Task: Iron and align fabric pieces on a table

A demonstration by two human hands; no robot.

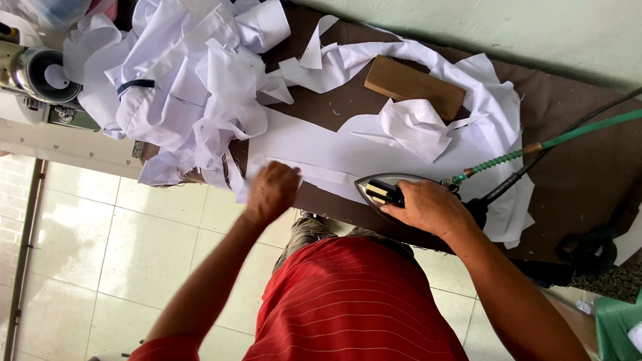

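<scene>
- Currently 2 bare hands work on a dark brown ironing table [582,174] seen from a head camera looking down.
- Right hand [428,208]: fingers wrapped shut around the handle of the iron [382,192]. Iron's pointed nose faces 9 o'clock; its heel faces 3 o'clock, where a green hose [582,132] and a black cord [535,164] run off toward 2 o'clock.
- Left hand [271,190]: pressed down on the white fabric strip [314,150], fingers curled together at the strip's near edge. Motion blur hides whether it pinches a fold or only flattens it; cannot tell a true clamp.
- Key relation: the strip's long axis runs roughly 9 to 3 o'clock along the table's front edge. The iron's nose sits on the strip's right part, and the unpressed stretch lies at 9 o'clock from the iron, between nose and left hand. Left hand is the nearer one to that stretch; the 2 hands are near but apart.
- A narrow folded band shows along the strip between the hands.
- Rest: a heap of white garments [187,73] at 11 o'clock, a wooden block [414,87] at 12 o'clock lying beside more loose white cloth [418,127], a sewing machine [40,77] at far 10 o'clock, pale tiled floor [127,254] below the table edge.
- The person wears a red striped shirt [354,301].
</scene>
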